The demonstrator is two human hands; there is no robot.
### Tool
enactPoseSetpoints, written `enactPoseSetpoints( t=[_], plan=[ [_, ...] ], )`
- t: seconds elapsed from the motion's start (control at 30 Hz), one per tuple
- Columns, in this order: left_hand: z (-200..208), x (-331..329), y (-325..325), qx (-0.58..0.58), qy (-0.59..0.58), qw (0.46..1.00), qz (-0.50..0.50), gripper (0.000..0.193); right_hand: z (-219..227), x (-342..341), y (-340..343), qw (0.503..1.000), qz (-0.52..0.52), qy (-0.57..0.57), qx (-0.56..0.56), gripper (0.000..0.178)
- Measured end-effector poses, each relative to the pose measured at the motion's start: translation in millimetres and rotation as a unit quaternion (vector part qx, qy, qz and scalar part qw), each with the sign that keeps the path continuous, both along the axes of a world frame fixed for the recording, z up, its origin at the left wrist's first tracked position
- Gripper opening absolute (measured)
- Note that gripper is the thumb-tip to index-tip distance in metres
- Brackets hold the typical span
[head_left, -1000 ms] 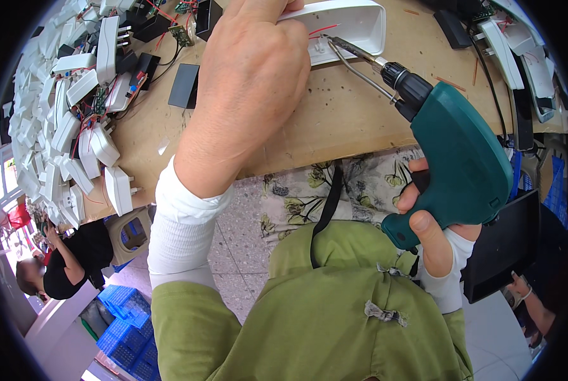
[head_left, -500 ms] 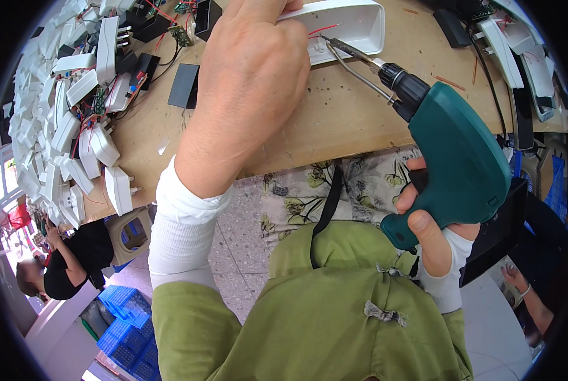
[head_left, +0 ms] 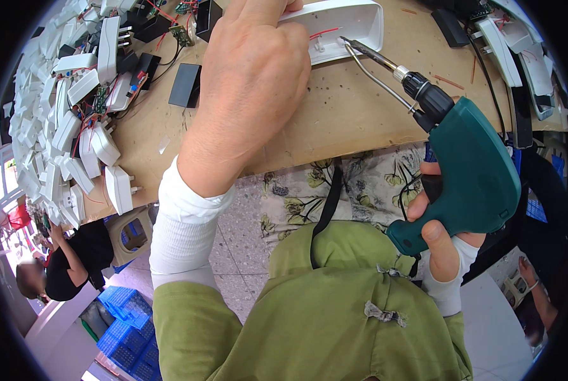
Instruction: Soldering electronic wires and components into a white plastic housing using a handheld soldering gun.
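Note:
A white plastic casing, open side up, lies on the bench near the top edge. My left hand is closed at its left end; the fingertips are mostly hidden. Inside the casing, a short red wire sticks out by small metal contacts. My right hand wraps the handle of a green pistol-grip soldering gun. Its slim tip and a curved metal feed tube point up-left into the casing. The tip sits just right of the contacts, apart from the red wire.
Many white plug casings are heaped at the left, with circuit boards and red wires. A black flat piece lies beside my left wrist. More casings and a black cable stand at the right. Other people sit at both sides; blue crates are lower left.
The soldering gun in my right hand has moved right and slightly toward me, drawing its tip away from the contacts by the red wire. My left hand and the casing have barely moved.

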State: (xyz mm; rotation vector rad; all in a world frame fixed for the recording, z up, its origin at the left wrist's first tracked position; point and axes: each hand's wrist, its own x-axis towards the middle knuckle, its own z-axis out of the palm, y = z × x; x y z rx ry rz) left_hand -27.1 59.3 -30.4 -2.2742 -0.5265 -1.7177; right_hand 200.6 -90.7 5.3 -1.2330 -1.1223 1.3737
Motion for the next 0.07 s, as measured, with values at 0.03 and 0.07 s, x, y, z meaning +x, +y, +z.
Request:
enactPoseSetpoints(
  t=[0.03, 0.07],
  plan=[
    [0.5, -0.1, -0.3, -0.002, 0.002, 1.0, -0.003, 0.01, 0.4, 0.7, -0.7, 1.0, 0.0, -0.001, -0.004, 0.065],
    [0.7, 0.1, -0.3, -0.001, 0.002, 1.0, -0.003, 0.01, 0.5, 1.6, -1.1, 1.0, 0.0, -0.002, -0.007, 0.066]
  ],
)
